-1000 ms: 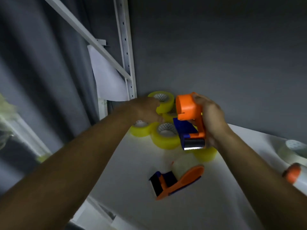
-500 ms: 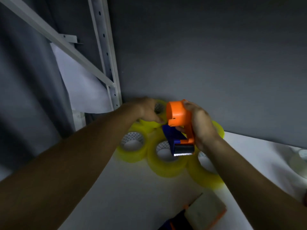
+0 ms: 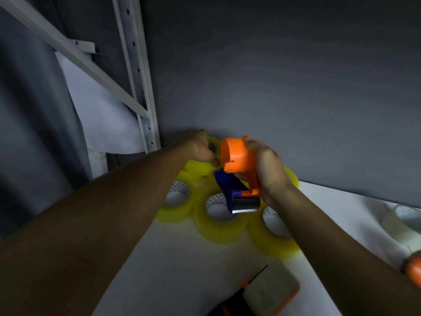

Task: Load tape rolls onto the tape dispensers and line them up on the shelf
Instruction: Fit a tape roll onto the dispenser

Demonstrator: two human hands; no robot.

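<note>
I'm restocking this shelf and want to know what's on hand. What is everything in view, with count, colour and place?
Yellow tape rolls: at least four, translucent yellow, clustered in the shelf's back left corner.
Pale whitish tape roll: one, right edge of the shelf.
Empty orange and blue plastic tape dispenser: one, held above the yellow rolls.
Loaded orange tape dispenser: one, carrying a whitish roll, lying at the front.
Orange object: one, far right, cut off.
White shelf board: one, under everything.
White perforated metal upright: one, left, with a diagonal brace.
Left hand: reaching onto a back yellow roll.
Right hand: gripping the empty dispenser.
</note>
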